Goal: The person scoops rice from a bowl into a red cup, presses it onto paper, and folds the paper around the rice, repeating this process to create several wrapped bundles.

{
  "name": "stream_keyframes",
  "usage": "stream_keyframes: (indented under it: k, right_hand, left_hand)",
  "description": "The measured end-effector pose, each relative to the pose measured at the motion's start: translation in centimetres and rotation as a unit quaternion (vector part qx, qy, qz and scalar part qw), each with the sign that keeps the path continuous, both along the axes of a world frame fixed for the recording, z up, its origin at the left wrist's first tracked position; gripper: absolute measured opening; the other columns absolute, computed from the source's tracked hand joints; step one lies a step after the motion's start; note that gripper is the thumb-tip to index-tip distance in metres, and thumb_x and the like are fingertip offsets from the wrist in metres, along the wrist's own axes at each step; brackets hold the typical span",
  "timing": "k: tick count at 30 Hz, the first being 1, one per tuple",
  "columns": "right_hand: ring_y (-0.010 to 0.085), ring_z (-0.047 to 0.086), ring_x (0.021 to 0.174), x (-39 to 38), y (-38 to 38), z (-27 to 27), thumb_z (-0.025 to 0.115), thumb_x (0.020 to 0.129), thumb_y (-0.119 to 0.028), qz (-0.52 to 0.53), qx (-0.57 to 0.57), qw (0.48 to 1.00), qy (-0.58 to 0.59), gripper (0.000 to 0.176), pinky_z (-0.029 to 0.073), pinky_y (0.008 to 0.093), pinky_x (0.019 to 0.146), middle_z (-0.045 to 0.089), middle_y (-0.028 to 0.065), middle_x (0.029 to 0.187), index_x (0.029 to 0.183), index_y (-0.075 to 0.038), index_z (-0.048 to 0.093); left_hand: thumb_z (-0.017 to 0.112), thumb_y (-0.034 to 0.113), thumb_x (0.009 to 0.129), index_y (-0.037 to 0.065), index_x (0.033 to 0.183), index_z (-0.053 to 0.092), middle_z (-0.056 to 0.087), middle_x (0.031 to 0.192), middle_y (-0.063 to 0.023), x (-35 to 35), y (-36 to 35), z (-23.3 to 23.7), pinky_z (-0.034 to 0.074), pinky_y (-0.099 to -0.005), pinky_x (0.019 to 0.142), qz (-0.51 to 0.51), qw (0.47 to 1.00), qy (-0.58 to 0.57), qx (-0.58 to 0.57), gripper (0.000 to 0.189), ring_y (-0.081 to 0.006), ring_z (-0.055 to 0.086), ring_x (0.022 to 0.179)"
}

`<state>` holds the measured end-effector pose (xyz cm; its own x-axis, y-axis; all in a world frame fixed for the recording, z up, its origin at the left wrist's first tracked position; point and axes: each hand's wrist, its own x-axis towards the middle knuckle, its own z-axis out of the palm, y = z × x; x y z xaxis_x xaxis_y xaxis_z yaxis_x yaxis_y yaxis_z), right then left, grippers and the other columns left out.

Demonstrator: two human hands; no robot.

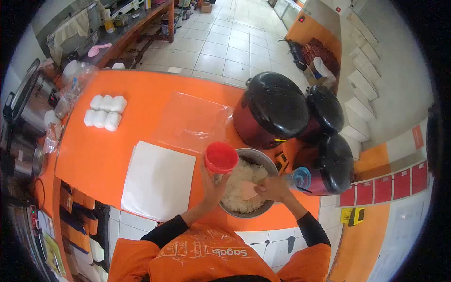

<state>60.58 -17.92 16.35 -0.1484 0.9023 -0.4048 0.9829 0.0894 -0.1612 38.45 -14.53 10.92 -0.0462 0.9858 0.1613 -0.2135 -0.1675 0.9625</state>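
Our left hand (213,185) wraps its grip round the red cup (221,157) at the metal bowl (258,154) rim; our right hand (275,188) has its grip pinching the pink paddle (249,189) in the rice (235,192). A missed scoop could drop sticky grains onto the worktop (141,89).

Orange shirt (211,256): pale word "Sagala", seen upside down, bottom centre of the frame.
Red wall panels (401,181): right edge, lettering too small to read.

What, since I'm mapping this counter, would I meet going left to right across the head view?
Wrapped packs → white sheet → red cup → pink paddle → right hand → lower cooker.
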Motion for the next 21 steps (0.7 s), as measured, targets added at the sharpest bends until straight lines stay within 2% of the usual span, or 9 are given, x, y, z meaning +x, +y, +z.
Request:
stream_keyframes:
  k: [2,4,7,10,13,16,19,21]
  right_hand:
    - [0.0352,0.065,0.067,-0.5,0.0,-1.0,0.058,0.082,-0.041,0.033,0.023,0.999,0.023,0.032,0.051,0.0453,0.063,0.066,0.0152,0.070,0.084,-0.012,0.071]
    - [0.0348,0.064,0.066,-1.6,0.3,-1.8,0.057,0.082,-0.041,0.069,0.048,0.994,0.065,0.031,0.051,0.0453,0.063,0.065,0.0146,0.069,0.082,-0.013,0.071]
    - [0.0372,0.064,0.076,-3.7,1.2,-1.4,0.053,0.084,-0.047,0.068,0.002,0.995,0.079,0.038,0.049,0.0492,0.071,0.066,0.0176,0.078,0.090,-0.014,0.072]
    - [0.0373,0.064,0.075,-3.6,1.5,-1.3,0.053,0.084,-0.046,0.094,-0.008,0.992,0.088,0.037,0.049,0.0497,0.070,0.066,0.0176,0.077,0.092,-0.016,0.071]
    - [0.0366,0.064,0.075,-3.4,1.5,-0.4,0.054,0.084,-0.046,0.097,-0.025,0.993,0.054,0.036,0.049,0.0499,0.069,0.066,0.0167,0.076,0.093,-0.017,0.071]
    - [0.0363,0.065,0.076,-2.2,1.3,-1.1,0.055,0.083,-0.047,0.107,-0.015,0.991,0.076,0.037,0.050,0.0483,0.069,0.067,0.0159,0.078,0.094,-0.016,0.071]
    - [0.0329,0.065,0.069,-0.3,0.1,-2.5,0.061,0.083,-0.040,0.054,0.031,0.986,0.153,0.030,0.050,0.0415,0.063,0.067,0.0131,0.073,0.088,-0.011,0.071]
    - [0.0301,0.066,0.069,0.5,-0.1,-1.9,0.063,0.082,-0.037,0.010,0.033,0.986,0.162,0.029,0.050,0.0393,0.063,0.067,0.0126,0.074,0.088,-0.010,0.071]
  left_hand:
    - [0.072,0.011,0.082,0.000,0.145,0.014,0.029,0.142,-0.0163,0.3,-0.2,-1.4,0.029,-0.0388,0.108,0.034,0.998,-0.045,-0.011,0.086,-0.0256,0.032,0.131]
    - [0.070,0.011,0.084,0.000,0.145,0.014,0.029,0.141,-0.0159,0.1,-0.2,-0.6,0.026,-0.0387,0.109,0.036,0.996,-0.074,-0.016,0.083,-0.0255,0.031,0.132]
    - [0.067,0.015,0.086,0.001,0.145,0.014,0.029,0.142,-0.0154,-0.3,-0.1,-1.0,0.023,-0.0379,0.110,0.026,0.999,-0.031,-0.013,0.080,-0.0249,0.029,0.132]
    - [0.066,0.018,0.087,0.001,0.145,0.015,0.029,0.142,-0.0151,-0.2,0.2,-0.8,0.021,-0.0381,0.111,0.022,0.999,-0.042,-0.016,0.079,-0.0248,0.028,0.133]
    - [0.066,0.018,0.088,0.001,0.144,0.016,0.029,0.142,-0.0148,-0.9,0.0,0.2,0.020,-0.0385,0.111,-0.028,0.998,-0.015,-0.053,0.078,-0.0246,0.028,0.132]
    - [0.067,0.019,0.087,0.001,0.144,0.015,0.029,0.142,-0.0141,-0.2,0.0,-1.4,0.024,-0.0378,0.109,-0.020,0.998,-0.053,-0.031,0.079,-0.0233,0.027,0.133]
    - [0.069,0.020,0.086,0.002,0.144,0.018,0.035,0.140,-0.0140,-0.6,0.2,-0.3,0.030,-0.0371,0.107,-0.040,0.994,-0.086,-0.045,0.080,-0.0228,0.032,0.131]
    - [0.072,0.020,0.083,0.002,0.143,0.023,0.039,0.137,-0.0146,-1.6,0.7,1.3,0.033,-0.0368,0.106,-0.032,0.999,-0.016,-0.026,0.080,-0.0233,0.037,0.129]
